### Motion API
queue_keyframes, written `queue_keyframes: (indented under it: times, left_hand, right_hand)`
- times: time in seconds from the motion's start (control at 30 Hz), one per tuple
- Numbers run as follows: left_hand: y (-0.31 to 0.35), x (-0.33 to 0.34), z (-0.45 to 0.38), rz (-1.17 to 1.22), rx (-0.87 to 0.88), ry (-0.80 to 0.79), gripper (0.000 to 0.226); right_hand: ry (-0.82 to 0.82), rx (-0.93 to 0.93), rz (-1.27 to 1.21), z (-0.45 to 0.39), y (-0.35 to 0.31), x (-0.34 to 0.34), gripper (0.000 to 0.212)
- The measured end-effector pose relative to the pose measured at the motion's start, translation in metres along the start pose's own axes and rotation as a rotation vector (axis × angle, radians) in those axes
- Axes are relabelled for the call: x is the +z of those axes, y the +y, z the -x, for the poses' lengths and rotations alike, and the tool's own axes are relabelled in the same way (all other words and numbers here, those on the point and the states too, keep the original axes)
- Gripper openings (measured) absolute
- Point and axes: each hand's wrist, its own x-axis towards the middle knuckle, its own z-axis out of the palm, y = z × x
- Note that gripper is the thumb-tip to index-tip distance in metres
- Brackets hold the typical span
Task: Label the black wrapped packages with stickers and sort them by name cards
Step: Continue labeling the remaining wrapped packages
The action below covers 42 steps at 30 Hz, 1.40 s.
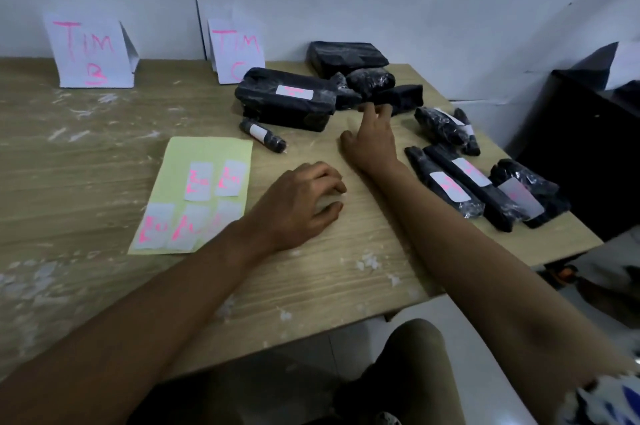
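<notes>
A yellow-green sticker sheet (194, 189) lies on the wooden table (86, 154), carrying several white stickers with pink writing. My left hand (304, 203) curls over a white sticker on the table beside the sheet. My right hand (372, 140) reaches toward the back, its fingers extended and touching a small black package (401, 97). A large labelled black package (287, 99) and a small labelled roll (263, 135) lie left of that hand. Several labelled black packages (460, 182) lie at the right edge. Name cards "TIM B" (90, 50) and "TIM C" (235, 49) stand against the wall.
An unlabelled flat black package (346, 56) and a lumpy one (370, 80) sit at the back by the wall. A dark cabinet (581, 147) stands right of the table. White flecks are scattered over the tabletop. My knees show below the front edge.
</notes>
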Motion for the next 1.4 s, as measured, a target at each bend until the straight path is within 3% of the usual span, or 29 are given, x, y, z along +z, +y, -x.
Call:
queue_keyframes:
  times: [0.2, 0.57, 0.7, 0.87, 1.1, 1.4]
  left_hand:
    - [-0.007, 0.002, -0.002, -0.007, -0.128, -0.034, 0.044]
    - [-0.013, 0.004, -0.003, 0.018, -0.151, -0.055, 0.046]
    - [-0.013, 0.004, -0.004, 0.019, -0.163, -0.072, 0.048]
    - [-0.014, 0.004, -0.004, 0.03, -0.174, -0.075, 0.048]
    - [-0.012, 0.002, -0.003, 0.037, -0.18, -0.083, 0.051]
    - [-0.01, 0.001, -0.003, 0.017, -0.2, -0.093, 0.046]
  right_hand:
    - [-0.032, 0.045, 0.111, -0.033, 0.008, 0.001, 0.06]
    - [-0.063, 0.182, 0.262, -0.066, 0.017, -0.002, 0.084]
    - [-0.095, 0.219, 0.316, -0.073, 0.02, -0.001, 0.075]
    - [-0.001, 0.171, 0.343, -0.073, 0.018, -0.004, 0.042]
    - [0.042, 0.104, 0.433, -0.065, 0.021, -0.019, 0.035]
    - [0.103, -0.029, 0.293, -0.035, 0.016, -0.025, 0.023]
